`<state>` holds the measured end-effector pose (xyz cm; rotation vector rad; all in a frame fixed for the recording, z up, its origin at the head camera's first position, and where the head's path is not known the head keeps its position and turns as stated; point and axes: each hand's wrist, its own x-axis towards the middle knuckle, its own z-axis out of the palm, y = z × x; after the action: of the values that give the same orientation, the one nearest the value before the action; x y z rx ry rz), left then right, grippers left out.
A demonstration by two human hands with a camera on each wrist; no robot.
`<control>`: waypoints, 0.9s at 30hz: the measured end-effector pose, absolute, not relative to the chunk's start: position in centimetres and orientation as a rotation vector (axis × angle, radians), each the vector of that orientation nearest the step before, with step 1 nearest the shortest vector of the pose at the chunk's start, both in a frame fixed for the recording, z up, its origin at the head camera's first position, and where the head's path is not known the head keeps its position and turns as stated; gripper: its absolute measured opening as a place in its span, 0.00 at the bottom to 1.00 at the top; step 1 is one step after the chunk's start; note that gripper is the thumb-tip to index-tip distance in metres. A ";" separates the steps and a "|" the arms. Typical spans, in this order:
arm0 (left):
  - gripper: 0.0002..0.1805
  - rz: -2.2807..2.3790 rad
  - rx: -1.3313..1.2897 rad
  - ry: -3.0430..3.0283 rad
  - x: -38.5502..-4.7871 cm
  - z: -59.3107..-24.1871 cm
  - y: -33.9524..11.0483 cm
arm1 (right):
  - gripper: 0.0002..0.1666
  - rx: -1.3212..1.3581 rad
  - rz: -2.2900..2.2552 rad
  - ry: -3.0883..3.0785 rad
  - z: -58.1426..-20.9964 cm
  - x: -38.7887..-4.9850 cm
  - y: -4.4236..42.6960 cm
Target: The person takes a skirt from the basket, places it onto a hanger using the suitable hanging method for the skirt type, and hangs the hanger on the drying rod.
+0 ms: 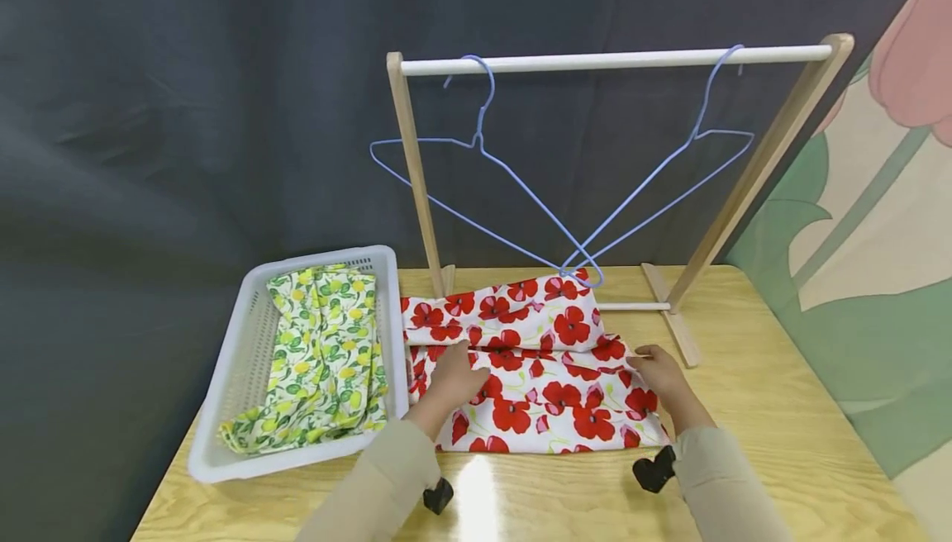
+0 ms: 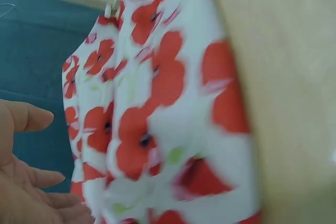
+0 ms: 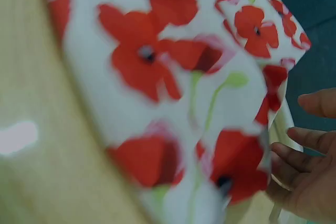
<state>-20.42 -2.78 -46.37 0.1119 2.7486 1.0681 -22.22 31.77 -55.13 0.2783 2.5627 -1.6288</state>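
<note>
A white cloth with red poppies [image 1: 558,397] lies spread on the table, its upper part folded and rumpled. My left hand [image 1: 455,378] is over its left part, fingers extended; the left wrist view has this hand [image 2: 34,182] beside the cloth [image 2: 136,129], thumb apart from the fingers. At the cloth's right edge is my right hand [image 1: 665,378]. In the right wrist view, its loosely bent fingers [image 3: 299,156] meet or nearly meet the fabric [image 3: 142,56]; contact is unclear.
A white basket [image 1: 223,393] on the left holds a lemon-print cloth [image 1: 327,352]. Behind the poppy cloth stands a wood-and-white rack [image 1: 617,60] with two blue hangers [image 1: 521,183] [image 1: 654,174], their lower ends crossing just above the cloth. A dark curtain hangs behind.
</note>
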 end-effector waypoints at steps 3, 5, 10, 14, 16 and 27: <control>0.34 1.146 0.061 2.767 -18.8 -47.6 -3.6 | 0.27 0.387 -1.546 2.557 -54.2 -20.2 31.2; 0.35 1.154 0.029 2.780 -17.9 -48.3 -4.3 | 0.26 0.442 -1.489 2.551 -52.0 -18.3 30.1; 0.37 1.228 -0.060 2.756 -16.6 -50.1 -5.8 | 0.25 0.466 -1.457 2.508 -50.5 -15.7 29.5; 0.35 1.458 -0.103 2.705 -15.7 -51.0 -6.4 | 0.25 0.495 -1.450 2.510 -51.6 -15.0 30.0; 0.33 1.569 -0.143 2.657 -15.5 -51.4 -6.5 | 0.22 0.506 -1.466 2.509 -51.8 -14.8 30.1; 0.11 1.818 -0.233 2.540 -14.9 -51.7 -6.4 | 0.09 0.579 -1.484 2.566 -51.9 -13.5 30.4</control>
<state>-14.89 -6.41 -51.66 -0.2329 2.5401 1.8178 -13.53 30.38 -51.86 0.5786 2.5661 -1.4841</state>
